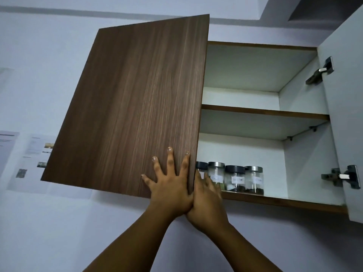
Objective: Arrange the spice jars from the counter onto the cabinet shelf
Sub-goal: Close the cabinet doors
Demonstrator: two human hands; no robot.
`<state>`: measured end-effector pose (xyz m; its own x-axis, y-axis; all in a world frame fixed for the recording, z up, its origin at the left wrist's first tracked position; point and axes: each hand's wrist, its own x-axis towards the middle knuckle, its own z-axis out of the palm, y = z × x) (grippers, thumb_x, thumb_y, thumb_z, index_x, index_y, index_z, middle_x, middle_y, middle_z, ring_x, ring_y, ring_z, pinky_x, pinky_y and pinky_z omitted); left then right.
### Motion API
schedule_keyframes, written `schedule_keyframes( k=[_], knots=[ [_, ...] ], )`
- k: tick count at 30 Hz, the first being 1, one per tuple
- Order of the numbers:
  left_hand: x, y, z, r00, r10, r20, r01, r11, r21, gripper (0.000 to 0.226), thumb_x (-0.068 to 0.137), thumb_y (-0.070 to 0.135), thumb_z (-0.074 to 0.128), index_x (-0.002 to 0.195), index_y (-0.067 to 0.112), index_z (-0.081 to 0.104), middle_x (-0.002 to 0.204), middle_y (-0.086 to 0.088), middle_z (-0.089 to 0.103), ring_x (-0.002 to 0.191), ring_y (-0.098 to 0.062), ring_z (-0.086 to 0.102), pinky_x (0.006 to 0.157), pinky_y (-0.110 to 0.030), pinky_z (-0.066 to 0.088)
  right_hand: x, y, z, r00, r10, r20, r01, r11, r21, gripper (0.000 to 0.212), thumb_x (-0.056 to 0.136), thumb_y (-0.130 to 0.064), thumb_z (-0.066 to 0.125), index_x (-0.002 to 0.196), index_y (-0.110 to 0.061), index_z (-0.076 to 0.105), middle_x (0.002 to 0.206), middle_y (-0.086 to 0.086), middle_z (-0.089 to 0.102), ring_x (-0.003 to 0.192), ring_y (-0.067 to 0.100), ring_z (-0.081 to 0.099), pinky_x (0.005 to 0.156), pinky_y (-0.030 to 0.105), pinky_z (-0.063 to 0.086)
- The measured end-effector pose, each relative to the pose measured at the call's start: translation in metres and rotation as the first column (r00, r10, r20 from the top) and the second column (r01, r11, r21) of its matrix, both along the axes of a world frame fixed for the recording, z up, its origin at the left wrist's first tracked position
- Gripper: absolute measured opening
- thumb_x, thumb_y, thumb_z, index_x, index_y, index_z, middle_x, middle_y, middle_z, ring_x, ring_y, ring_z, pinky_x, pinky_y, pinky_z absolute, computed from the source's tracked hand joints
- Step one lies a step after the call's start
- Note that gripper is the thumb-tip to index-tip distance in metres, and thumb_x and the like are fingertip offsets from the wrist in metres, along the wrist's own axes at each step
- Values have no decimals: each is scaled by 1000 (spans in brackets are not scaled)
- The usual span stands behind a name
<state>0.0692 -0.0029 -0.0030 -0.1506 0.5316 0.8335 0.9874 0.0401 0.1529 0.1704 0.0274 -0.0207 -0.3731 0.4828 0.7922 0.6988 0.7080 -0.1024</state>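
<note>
— Four clear glass spice jars (234, 180) stand in a row on the lower white cabinet shelf (284, 201). Their lids alternate black and steel, and each has a small white label. The leftmost is half hidden behind the door edge.

— And the hands?

— The left hand (170, 185) lies flat on the outer face of the brown wood-grain cabinet door (133, 105), fingers straight and spread, pressing rather than gripping. The right hand (208, 199) is at that door's free edge with its fingers reaching behind it. It is blurred, so I cannot tell whether it hooks the edge or only touches it.

— How would a jar handle?

— Stiff, smooth and breakable, I'd judge, and light, since each looks mostly empty. Take it round the body below the lid; the lid alone might turn or lift off.

— The door?

— A rigid panel. Pushing near the free lower corner gives good leverage, though any fingers behind the edge risk a pinch. The white right door (345, 134) stands wide open.
</note>
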Motion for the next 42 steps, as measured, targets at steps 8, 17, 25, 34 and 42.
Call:
schedule_keyframes(
  k=[8, 17, 25, 34, 42],
  knots=[
    [4, 52, 3, 996, 80, -38, -76, 993, 86, 85, 86, 68, 29, 140, 36, -28, 150, -7, -35, 137, -47, -22, 101, -74, 1, 4, 41, 11, 984, -173, 46, 170, 984, 61, 95, 83, -58, 50, 150, -23, -8, 159, 3, -12, 144, 28, -20, 115, 53, -10],
    [-8, 94, -11, 982, 129, -138, -101, 976, 191, 76, 74, 59, 43, 141, 23, 33, 147, -19, 34, 126, -55, 32, 88, -81, 19, -11, 90, -9, 958, -288, -1, 285, 948, 143, 93, 60, -55, 60, 139, -12, 36, 132, 19, 55, 116, 45, 53, 106, 60, 19],
    [-17, 107, -10, 985, 92, -143, -69, 985, 159, 77, 74, 60, 40, 141, 22, 35, 146, -20, 36, 128, -53, 28, 91, -79, 14, -11, 95, -3, 972, -231, 34, 228, 971, 77, 82, 80, -49, 36, 151, -24, 3, 155, 2, 24, 141, 32, 15, 111, 56, -11],
    [-20, 60, -16, 982, -25, -186, -10, 983, -184, 78, 93, 50, 38, 145, 34, -18, 154, -7, -27, 141, -42, -15, 111, -62, 6, 4, 69, 5, 968, -229, 99, 244, 951, -188, 69, 96, -42, 40, 149, -37, -5, 159, 11, 0, 146, 28, -7, 116, 49, 0],
    [-35, 5, -35, 946, -289, -148, 260, 947, -187, 93, 87, 42, 56, 147, 29, -13, 148, 4, 29, 127, -15, 42, 104, -30, 37, -11, 12, -18, 963, -187, 193, 229, 946, -230, 94, 89, -47, 54, 145, -35, -20, 156, 12, -22, 142, 34, -23, 115, 53, 4]
  ],
)
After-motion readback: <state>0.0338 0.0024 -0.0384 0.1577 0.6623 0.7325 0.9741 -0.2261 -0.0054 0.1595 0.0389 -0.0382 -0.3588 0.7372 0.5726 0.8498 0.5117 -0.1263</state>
